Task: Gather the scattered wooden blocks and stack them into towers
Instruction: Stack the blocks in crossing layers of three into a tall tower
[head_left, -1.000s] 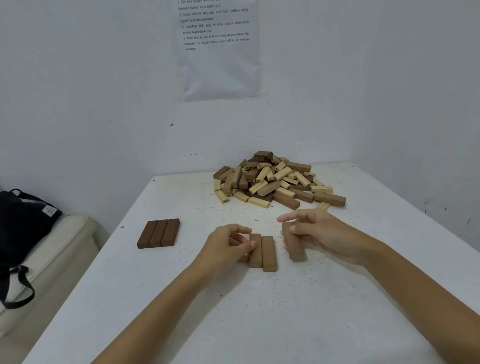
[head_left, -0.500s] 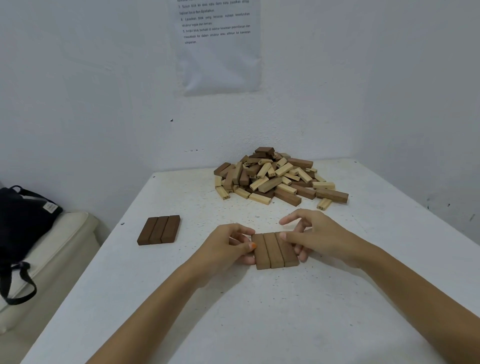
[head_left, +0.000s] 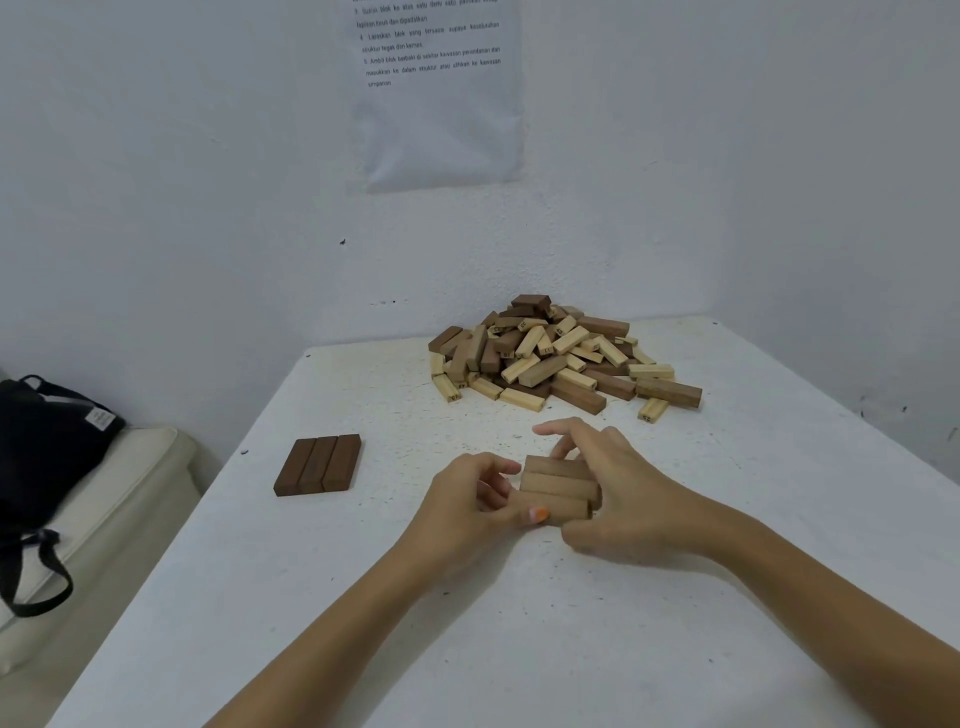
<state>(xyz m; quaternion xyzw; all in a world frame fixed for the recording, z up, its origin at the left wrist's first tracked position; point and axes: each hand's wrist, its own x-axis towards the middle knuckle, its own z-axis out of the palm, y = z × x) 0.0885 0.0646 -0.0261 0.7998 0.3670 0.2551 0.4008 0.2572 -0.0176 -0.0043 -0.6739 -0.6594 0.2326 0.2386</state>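
You are in the layer-building step. Your left hand (head_left: 467, 504) and right hand (head_left: 634, 493) close on a medium-brown three-block layer (head_left: 558, 486) from either end. The blocks lie side by side with their long sides running across your view, near the middle of the desk (head_left: 519, 649). The left fingers (head_left: 535, 514) are curled, with the thumb pressed against the near-left corner. The right hand wraps the right end with curled fingers, its forefinger stretched out over the far side. Both hands grip the set. Whether it rests on the desk or is raised just off it, I cannot tell.

To your left, well apart, a dark three-block row (head_left: 318, 465) lies flat on the desk, its long sides running away from you. The loose pile (head_left: 561, 358) sits at the back of the desk, hardly touched, so the task looks to be at an early stage.

My reading is that the held set is meant as a crossing layer, and the dark row is the likeliest base for it. For the next move, keep the squeeze even from both ends so the middle block does not slip out. Carry the set level, then set it down square over the base — edges flush before you let go. After that you need fresh blocks from the pile.
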